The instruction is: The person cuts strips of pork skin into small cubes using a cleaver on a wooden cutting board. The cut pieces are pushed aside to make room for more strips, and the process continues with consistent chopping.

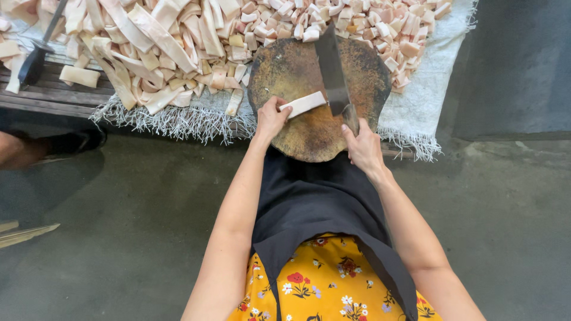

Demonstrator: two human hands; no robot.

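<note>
Left hand [270,119]: grip pinching the near end of a pale strip [303,104], which lies flat on the round chopping block [297,137]. Right hand [361,148]: grip closed around the handle of a cleaver [333,74]; blade edge appears to rest on the strip's far end, contact unclear. Behind the block, long strips [148,47] left, cut cubes [357,24] right, on a white fringed cloth [416,101].
</note>
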